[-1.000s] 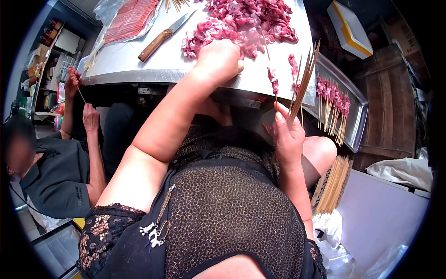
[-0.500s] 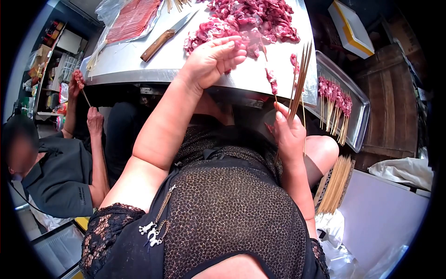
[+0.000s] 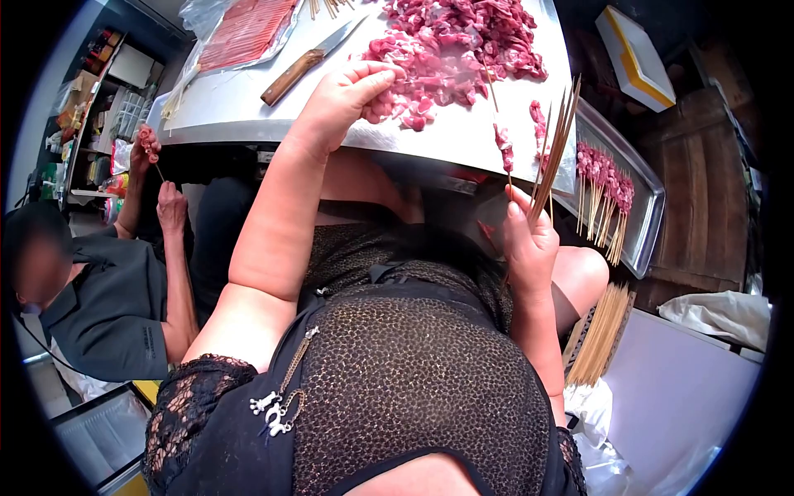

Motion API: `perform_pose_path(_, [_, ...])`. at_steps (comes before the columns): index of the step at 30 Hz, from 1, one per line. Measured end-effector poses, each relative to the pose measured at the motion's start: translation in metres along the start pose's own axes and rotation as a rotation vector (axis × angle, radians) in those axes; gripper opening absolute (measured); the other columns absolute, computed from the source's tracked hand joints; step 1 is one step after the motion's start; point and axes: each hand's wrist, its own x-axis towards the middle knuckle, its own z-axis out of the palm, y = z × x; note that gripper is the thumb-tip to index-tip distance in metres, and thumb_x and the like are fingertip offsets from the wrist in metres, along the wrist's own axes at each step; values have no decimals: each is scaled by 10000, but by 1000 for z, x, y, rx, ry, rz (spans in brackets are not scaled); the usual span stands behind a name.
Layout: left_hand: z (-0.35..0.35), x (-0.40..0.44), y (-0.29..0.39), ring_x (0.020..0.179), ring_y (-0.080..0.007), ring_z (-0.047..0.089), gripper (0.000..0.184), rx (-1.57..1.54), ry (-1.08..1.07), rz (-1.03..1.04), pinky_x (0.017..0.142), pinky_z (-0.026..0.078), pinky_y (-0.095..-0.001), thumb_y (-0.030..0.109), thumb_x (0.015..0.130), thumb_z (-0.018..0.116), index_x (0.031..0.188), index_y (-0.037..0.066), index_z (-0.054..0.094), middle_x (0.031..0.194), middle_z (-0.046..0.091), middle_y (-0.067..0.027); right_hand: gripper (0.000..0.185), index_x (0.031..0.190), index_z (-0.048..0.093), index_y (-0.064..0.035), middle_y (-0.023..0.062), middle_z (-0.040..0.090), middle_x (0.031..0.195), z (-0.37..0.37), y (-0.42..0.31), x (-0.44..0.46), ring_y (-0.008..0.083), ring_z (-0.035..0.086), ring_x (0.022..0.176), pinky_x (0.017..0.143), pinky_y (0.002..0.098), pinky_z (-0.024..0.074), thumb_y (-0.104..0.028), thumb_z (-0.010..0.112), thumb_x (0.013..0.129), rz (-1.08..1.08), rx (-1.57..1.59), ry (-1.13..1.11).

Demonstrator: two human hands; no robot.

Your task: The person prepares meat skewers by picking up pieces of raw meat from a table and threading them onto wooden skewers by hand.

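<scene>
My left hand [image 3: 343,103] is at the near edge of a pile of raw red meat pieces [image 3: 496,41] on the white table. Its thumb and fingers are drawn together, and whatever lies between them is hidden. My right hand [image 3: 531,241] is closed around a bundle of bamboo skewers [image 3: 561,149], held upright just off the table's front edge. One skewer angled apart from the bundle carries some meat [image 3: 503,147] partway down. Another strip of meat [image 3: 538,124] shows beside the bundle; whether it is on a held skewer, I cannot tell.
A knife [image 3: 294,74] and packed meat slabs [image 3: 248,33] lie on the table [image 3: 231,124]. At right, a metal tray [image 3: 653,219] holds several meat skewers [image 3: 608,178]. Bare skewers [image 3: 600,339] fill a box below. At left, a co-worker [image 3: 107,289] holds a skewer with meat.
My left hand has drawn back slightly left, its spread fingers now curled together. The right hand still holds the skewers. The view has shifted a little.
</scene>
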Motion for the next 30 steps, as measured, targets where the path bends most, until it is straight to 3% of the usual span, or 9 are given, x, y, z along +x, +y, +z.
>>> perform_pose_path(5, [-4, -15, 0, 687, -87, 592, 280, 393, 13, -45, 615, 481, -234, 177, 825, 656, 1056, 23, 615, 800, 646, -26, 273, 1182, 567, -3, -98, 403, 643, 0, 3, 0, -10, 331, 528, 467, 137, 257, -97, 529, 929, 12, 23, -37])
perform_pose_path(7, [-6, -20, -2, 729, -123, 596, 259, 891, -55, 88, 662, 484, -257, 100, 796, 655, 1043, 22, 634, 858, 651, -54, 274, 1184, 563, 1, -101, 394, 638, 1, 3, -1, -11, 323, 523, 463, 137, 250, -95, 526, 930, 16, 20, -25])
perform_pose_path(8, [-4, -22, -2, 778, -240, 620, 260, 1215, 6, 294, 725, 492, -336, 99, 766, 646, 1017, 32, 636, 862, 645, -120, 274, 1184, 563, 1, -101, 394, 638, 1, 3, -1, -11, 323, 523, 463, 137, 250, -95, 526, 930, 16, 19, -28])
perform_pose_path(12, [3, -25, -6, 857, -321, 599, 185, 1333, 53, 352, 775, 472, -397, 183, 785, 622, 903, 43, 648, 859, 626, -154, 273, 1184, 563, 1, -102, 393, 635, 3, 2, -1, -11, 324, 522, 463, 137, 250, -89, 528, 929, 19, 7, -7])
perform_pose_path(19, [7, -17, -2, 759, -316, 615, 180, 1357, 88, 295, 709, 489, -389, 205, 757, 630, 827, 39, 639, 806, 632, -147, 266, 1176, 568, 1, -99, 411, 635, 3, 0, -4, -7, 336, 522, 469, 140, 260, -87, 530, 928, 16, 15, -30])
perform_pose_path(23, [2, -19, 3, 602, -180, 616, 182, 1120, -103, 48, 594, 507, -314, 213, 764, 656, 804, 39, 620, 715, 631, -98, 260, 1168, 574, 2, -94, 425, 638, 0, -1, -6, -5, 344, 522, 470, 142, 262, -87, 531, 928, 13, 46, -36])
perform_pose_path(25, [6, -14, -3, 604, -110, 599, 183, 363, -320, -322, 541, 508, -250, 220, 828, 634, 827, 39, 608, 708, 628, -54, 261, 1166, 576, 4, -91, 432, 639, 1, 1, -6, -4, 346, 522, 469, 144, 263, -90, 534, 926, 19, 35, -37])
perform_pose_path(27, [17, -11, -6, 640, -104, 611, 152, 7, -386, -332, 555, 523, -224, 183, 842, 639, 888, 42, 603, 758, 634, -49, 261, 1165, 577, 5, -88, 438, 640, 1, 1, -8, -4, 349, 522, 467, 145, 263, -92, 537, 925, 27, 22, -40])
perform_pose_path(30, [43, -5, -17, 766, -144, 636, 217, -477, -223, -231, 686, 552, -264, 131, 819, 651, 1002, 30, 592, 883, 646, -73, 273, 1169, 574, 9, -78, 449, 640, 2, -8, -15, 2, 357, 520, 464, 152, 274, -95, 547, 918, 90, 7, -108])
